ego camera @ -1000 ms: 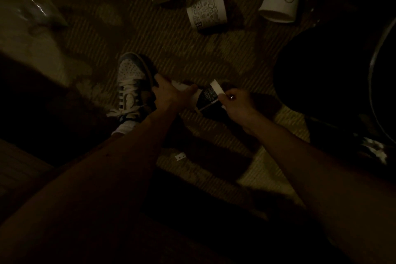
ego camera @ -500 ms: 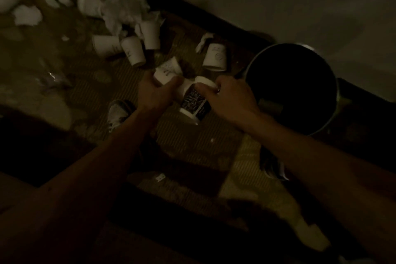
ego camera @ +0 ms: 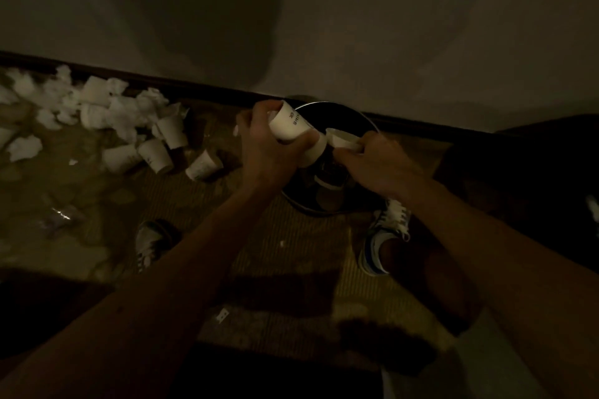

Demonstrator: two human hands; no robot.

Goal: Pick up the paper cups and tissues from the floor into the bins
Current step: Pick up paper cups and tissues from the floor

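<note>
My left hand (ego camera: 264, 149) grips a white paper cup (ego camera: 288, 123) with printed lettering, and a second cup (ego camera: 312, 152) sits under it. My right hand (ego camera: 376, 162) pinches the rim of another paper cup (ego camera: 340, 139). Both hands hold these cups right over the round dark bin (ego camera: 363, 121), which stands against the wall. Several more paper cups (ego camera: 155, 155) lie on the floor to the left, beside a heap of crumpled white tissues (ego camera: 94, 104) along the baseboard.
The room is dim. My two sneakers (ego camera: 385, 236) stand on the patterned mat, one left and one right of the bin. A dark piece of furniture (ego camera: 534, 178) fills the right side. A small white scrap (ego camera: 222, 315) lies on the mat near me.
I have risen from the floor, and both hands have carried the cups up and right until they are over the bin. The view has tilted up toward the wall.
</note>
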